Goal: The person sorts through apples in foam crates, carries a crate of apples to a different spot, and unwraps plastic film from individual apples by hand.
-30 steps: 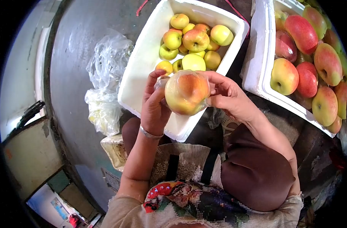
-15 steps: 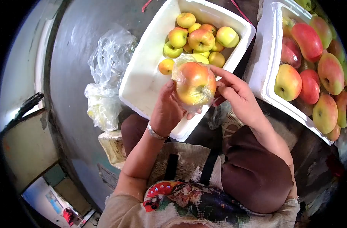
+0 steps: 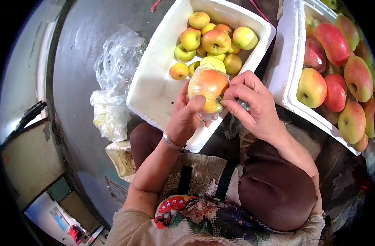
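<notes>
A red and yellow apple point(image 3: 214, 83) in thin clear plastic wrap is cupped by my left hand point(image 3: 184, 117), whose thumb lies across its near side. My right hand point(image 3: 255, 102) is at the apple's right side, thumb and forefinger pinching the plastic wrap point(image 3: 212, 116); their tips touch the apple. Some greyish plastic shows under the right fingers. Both hands are over the near edge of a white foam box point(image 3: 151, 84), where several unwrapped yellow-red apples point(image 3: 216, 42) lie at the far end.
To the right stands another white foam box point(image 3: 279, 61) filled with wrapped red and yellow apples point(image 3: 332, 44). Crumpled clear plastic bags point(image 3: 115, 61) lie on the grey floor point(image 3: 78, 82) at left. Near my left knee is a worn, pale block-like object point(image 3: 121, 160).
My right hand has closed from spread fingers into a pinch at the wrap. The apple has turned slightly in my left hand, and the left thumb has moved across its front.
</notes>
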Motion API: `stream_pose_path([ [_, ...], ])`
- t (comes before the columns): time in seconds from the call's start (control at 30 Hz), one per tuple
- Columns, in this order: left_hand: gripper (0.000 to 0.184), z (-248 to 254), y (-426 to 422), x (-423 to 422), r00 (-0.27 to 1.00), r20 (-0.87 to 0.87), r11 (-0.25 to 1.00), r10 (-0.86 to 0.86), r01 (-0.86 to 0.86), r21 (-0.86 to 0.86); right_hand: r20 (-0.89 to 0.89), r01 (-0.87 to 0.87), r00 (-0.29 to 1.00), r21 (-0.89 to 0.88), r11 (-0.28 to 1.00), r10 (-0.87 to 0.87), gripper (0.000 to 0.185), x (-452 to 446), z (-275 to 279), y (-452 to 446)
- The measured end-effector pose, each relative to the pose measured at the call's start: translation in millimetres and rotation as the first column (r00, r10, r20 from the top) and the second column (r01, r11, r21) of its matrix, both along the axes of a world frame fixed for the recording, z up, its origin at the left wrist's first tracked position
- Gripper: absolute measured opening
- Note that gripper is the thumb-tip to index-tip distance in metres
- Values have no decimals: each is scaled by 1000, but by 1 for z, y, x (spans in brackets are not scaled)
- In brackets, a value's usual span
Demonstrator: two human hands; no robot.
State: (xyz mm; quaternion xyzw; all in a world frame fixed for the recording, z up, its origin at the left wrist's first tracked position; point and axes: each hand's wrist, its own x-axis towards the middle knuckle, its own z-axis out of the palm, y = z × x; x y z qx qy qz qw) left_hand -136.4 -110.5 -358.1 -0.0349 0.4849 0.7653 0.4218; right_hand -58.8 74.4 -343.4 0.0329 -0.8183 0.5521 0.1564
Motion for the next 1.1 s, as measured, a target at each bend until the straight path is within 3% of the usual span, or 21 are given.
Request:
stream_pose_path([
  [0.17, 67, 0, -1, -1, 999, -41, 1000, -10, 10, -17, -72, -111, 990, 95, 989, 118, 11, 0, 0, 1],
  [0.27, 64, 1, 1, -3, 999, 5, 999, -33, 33, -24, 6, -193, 981, 85, 978, 193, 20, 4, -7, 4],
  [0.4, 60, 2, -2, -4, 1000, 20, 997, -7, 9, -73, -14, -194, 980, 154, 969, 198, 17, 1, -10, 5],
  [0.47, 58, 0, -6, -8, 1000, 25, 994, 8, -5, -107, 66, -160, 986, 182, 970, 151, 18, 1, -4, 5],
  [0.57, 55, -4, -8, -13, 990, 99, 995, 99, -95, -42, 143, -140, 981, 85, 987, 127, 18, 3, -8, 5],
  [0.67, 54, -2, -9, -12, 999, -35, 999, 33, -33, -7, 99, -129, 988, 75, 989, 121, 17, 4, -13, 5],
  [1.0, 59, -2, -6, -11, 992, 117, 997, 53, -60, 55, 159, -194, 973, 180, 965, 166, 10, 4, -10, 7],
  [1.07, 57, -6, -8, -10, 990, 118, 994, 72, -81, 71, 317, -70, 939, -196, 978, 131, 21, 6, -11, 8],
  [1.1, 57, -9, -10, -10, 997, 66, 998, 39, -42, 40, 318, -69, 939, -195, 978, 129, 21, 6, -10, 7],
])
